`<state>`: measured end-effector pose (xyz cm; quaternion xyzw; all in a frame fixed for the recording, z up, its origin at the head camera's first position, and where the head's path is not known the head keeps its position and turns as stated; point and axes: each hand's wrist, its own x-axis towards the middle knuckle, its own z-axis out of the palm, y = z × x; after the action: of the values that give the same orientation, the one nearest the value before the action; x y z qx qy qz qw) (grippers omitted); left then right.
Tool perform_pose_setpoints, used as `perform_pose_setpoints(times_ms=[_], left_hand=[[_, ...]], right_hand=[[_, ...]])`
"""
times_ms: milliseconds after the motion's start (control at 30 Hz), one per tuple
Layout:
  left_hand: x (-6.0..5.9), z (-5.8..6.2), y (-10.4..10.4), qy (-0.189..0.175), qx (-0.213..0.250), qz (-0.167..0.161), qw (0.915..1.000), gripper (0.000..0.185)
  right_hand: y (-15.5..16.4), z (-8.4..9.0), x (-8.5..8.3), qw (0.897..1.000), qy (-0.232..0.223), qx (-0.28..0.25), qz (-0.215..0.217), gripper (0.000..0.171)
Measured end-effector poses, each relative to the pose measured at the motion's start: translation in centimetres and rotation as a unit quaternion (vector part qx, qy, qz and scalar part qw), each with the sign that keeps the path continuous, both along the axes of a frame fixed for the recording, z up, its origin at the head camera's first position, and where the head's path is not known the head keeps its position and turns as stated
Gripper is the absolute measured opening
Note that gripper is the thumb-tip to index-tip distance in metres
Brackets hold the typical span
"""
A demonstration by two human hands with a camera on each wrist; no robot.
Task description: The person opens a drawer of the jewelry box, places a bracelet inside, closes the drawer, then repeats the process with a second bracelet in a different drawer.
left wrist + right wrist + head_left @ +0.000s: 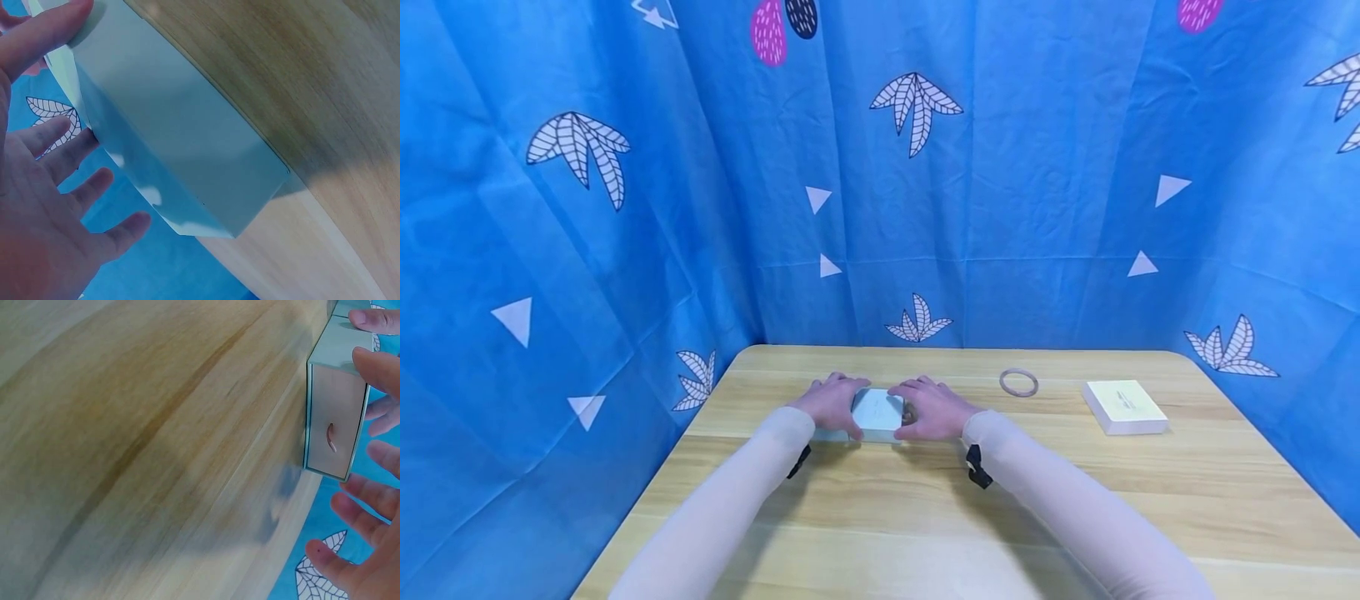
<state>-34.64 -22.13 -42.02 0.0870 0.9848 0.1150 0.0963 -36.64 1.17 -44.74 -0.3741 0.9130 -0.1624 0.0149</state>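
Toward the far edge of the broad wood-grain tabletop [925, 521] is an oblong pale-green card box [878, 410], gripped between thumb and fingers of bare left hand [833, 403] and right hand [938, 410], liable to skew if pressed unevenly, its small brown end loop [330, 438] plain to the right wrist view, absent from the left.

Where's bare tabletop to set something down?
Bare table lies between the left sleeve and right sleeve, and between the right sleeve and the yellow-topped box. Crowded: around the pale green box, where the left hand and right hand hold it.
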Motion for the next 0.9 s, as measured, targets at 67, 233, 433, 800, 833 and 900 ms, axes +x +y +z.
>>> perform_pose_setpoints(times_ms=[67,233,433,800,833,900], left_hand=[[0.02,0.05,-0.06,0.0,0.001,-0.002,1.0,0.101],[0.04,0.13,-0.24,0.001,0.001,-0.008,1.0,0.101],[0.01,0.19,-0.29,-0.001,0.001,-0.012,0.9999,0.102],[0.31,0.12,-0.02,-0.002,0.013,-0.015,0.9998,0.09],[0.3,0.08,0.12,0.002,0.011,-0.014,0.9998,0.088],[0.24,-0.05,0.48,0.014,0.005,-0.016,0.9998,0.083]], right_hand=[[0.0,0.04,0.01,1.0,0.0,-0.001,0.0,0.078],[-0.06,0.13,0.04,1.0,-0.001,-0.003,0.004,0.078],[-0.11,0.16,0.06,1.0,0.003,-0.001,0.005,0.078],[-0.06,-0.13,-0.06,1.0,0.01,0.008,0.006,0.08],[-0.03,-0.18,-0.09,1.0,0.012,0.009,0.007,0.08],[0.02,-0.23,-0.08,1.0,0.013,0.01,0.006,0.08]])
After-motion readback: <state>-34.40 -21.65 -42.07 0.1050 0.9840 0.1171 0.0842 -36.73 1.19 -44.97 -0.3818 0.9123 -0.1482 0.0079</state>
